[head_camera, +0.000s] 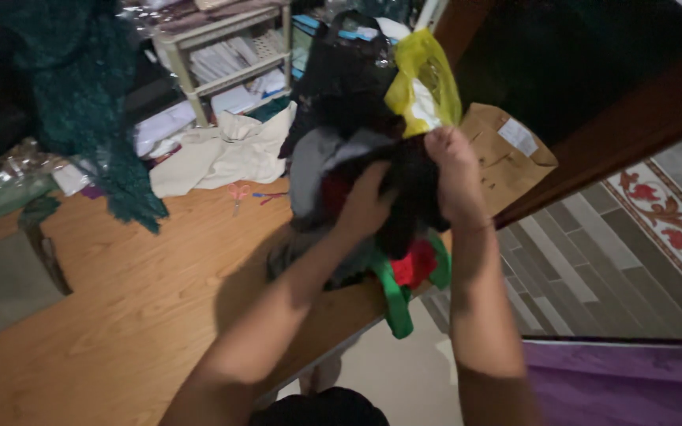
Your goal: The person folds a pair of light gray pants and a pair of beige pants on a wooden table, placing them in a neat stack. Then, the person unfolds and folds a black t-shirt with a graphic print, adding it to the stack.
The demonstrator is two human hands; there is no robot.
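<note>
Head view looks down on a dark garment [412, 185] held up over the near edge of the wooden table [120, 315]. Blur and dim light make its shape and kind hard to read; it is black, with grey cloth [309, 170] bunched at its left. Red fabric [416, 264] and a green strip [395, 304] hang beneath it, past the table edge, and whether they belong to the same piece cannot be told.

Left hand [365, 205] presses into the cloth from the front, its fingers sunk in the folds and clenched on the dark garment. Right hand [453, 170] grips the garment's upper right part, fingers closed around a pinch of it, the tips hidden by cloth.

Behind the bundle stands a black bag [341, 71], with a yellow plastic bag [424, 83] beside it and a brown paper parcel [507, 154] to the right, partly covered by the right hand. Farther left on the table lie cream cloth [222, 154] and small scissors [237, 193]. A dark green knit [88, 95] hangs at upper left, its top cut off by the frame.
</note>
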